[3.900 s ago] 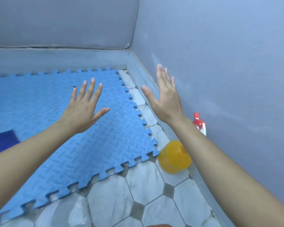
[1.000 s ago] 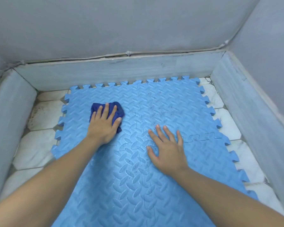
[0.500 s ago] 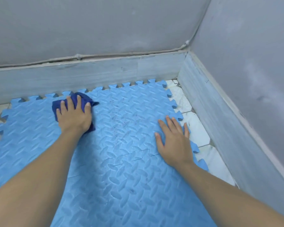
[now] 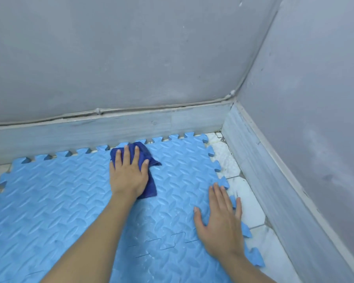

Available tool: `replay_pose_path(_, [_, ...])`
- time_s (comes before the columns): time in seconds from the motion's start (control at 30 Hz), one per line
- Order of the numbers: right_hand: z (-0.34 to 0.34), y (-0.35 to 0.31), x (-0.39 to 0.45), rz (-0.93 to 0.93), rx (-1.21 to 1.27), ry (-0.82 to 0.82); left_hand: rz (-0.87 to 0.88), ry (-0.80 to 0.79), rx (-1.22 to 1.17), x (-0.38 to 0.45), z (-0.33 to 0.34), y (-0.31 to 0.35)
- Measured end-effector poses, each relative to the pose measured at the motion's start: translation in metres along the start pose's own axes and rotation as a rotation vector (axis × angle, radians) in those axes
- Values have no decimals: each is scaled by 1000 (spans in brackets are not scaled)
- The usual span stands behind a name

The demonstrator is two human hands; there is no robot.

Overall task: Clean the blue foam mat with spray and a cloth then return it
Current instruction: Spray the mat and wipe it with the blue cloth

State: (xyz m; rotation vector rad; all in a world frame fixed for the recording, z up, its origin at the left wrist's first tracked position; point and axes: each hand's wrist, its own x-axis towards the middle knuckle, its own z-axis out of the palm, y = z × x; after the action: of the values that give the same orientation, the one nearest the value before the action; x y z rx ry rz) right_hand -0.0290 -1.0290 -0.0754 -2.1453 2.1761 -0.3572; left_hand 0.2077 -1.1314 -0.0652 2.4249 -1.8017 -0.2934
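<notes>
A light blue foam mat [image 4: 65,201] of interlocking tiles lies flat on the floor, its toothed edges close to the back and right skirting. A dark blue cloth [image 4: 149,160] is spread near the mat's far edge. My left hand [image 4: 129,172] presses flat on the cloth with straight fingers. My right hand [image 4: 221,219] rests flat on the mat's right edge, fingers straight, little finger reaching over the teeth onto the tile. No spray bottle is in view.
Grey walls meet in a corner at the upper right, with a pale skirting [image 4: 131,127] along their base. A narrow strip of white floor tiles [image 4: 251,203] runs between the mat and the right wall.
My left hand has slid the cloth rightward along the mat's far edge toward the corner. My right hand has shifted to the mat's right edge. The view has turned right.
</notes>
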Motion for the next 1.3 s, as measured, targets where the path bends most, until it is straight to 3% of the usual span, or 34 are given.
replay_pose_path(0.07, [1,0,-1,-9,-18,-1,118,-9,24,-3,6,41])
replay_pose_path(0.17, [4,2,2,-6,-11,34,502,-94,18,-6,19,114])
replay_pose_path(0.23, [6,2,3,-9,-5,47,589,-160,68,-5,19,138])
replay_pose_path(0.37, [2,1,1,-5,-12,23,493,-192,74,1,9,96])
replay_pose_path(0.5, [-3,-1,0,11,18,-9,276,-207,111,-15,-17,-26])
replay_pose_path(0.57, [-2,-1,0,11,25,-22,258,-209,130,-49,-26,-78])
replay_pose_path(0.63, [-3,0,1,14,28,-26,375,-188,141,-104,-23,-94])
replay_pose_path(0.77, [-8,-3,0,23,24,-53,714,-161,134,-240,6,-48])
replay_pose_path(0.83, [-11,-4,-1,31,16,-78,736,-191,102,-263,11,-30])
replay_pose_path(0.9, [-12,-6,-4,42,-68,-137,644,-96,98,-249,10,-43])
replay_pose_path(1.03, [-23,-32,-20,220,-227,-271,113,-87,41,-217,-14,-147])
replay_pose_path(1.1, [-28,-49,-38,203,-208,-286,-20,-96,25,-232,-29,-202])
replay_pose_path(1.2, [-20,-79,-87,44,-137,-302,89,-133,40,-299,-33,-236])
replay_pose_path(1.3, [-6,-116,-147,-124,-64,-288,435,-130,100,-384,-18,-215])
